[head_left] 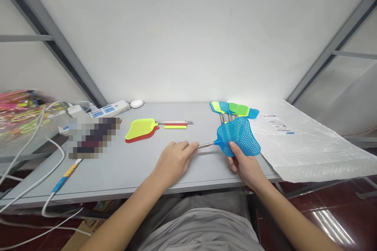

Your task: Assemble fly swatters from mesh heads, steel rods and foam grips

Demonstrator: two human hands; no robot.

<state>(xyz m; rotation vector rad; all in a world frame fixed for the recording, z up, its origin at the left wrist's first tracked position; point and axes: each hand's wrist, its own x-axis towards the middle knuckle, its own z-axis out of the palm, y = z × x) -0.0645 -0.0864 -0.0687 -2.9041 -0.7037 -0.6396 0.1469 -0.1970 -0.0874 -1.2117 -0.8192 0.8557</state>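
A blue fly swatter [243, 135] is held between my two hands, its perforated head toward the right. My left hand [176, 160] is closed around its metal rod; the rod's lower end is hidden in the fingers. My right hand [243, 164] pinches the head's lower edge, thumb on top and fingers behind. Left of them lie a yellow fly swatter [141, 128] and a red fly swatter [138, 140] partly under it, with metal rods [173, 122] pointing right. A yellow handle tube [175, 127] lies just below the rods, with red showing along it.
Several blue and green fly swatters [238, 108] lie overlapped at the back right. A clear plastic bag [303, 160] with a label covers the table's right end. At left are a power strip [113, 108], white cables [63, 153], a blurred dark object [96, 139] and bagged colourful items [26, 113].
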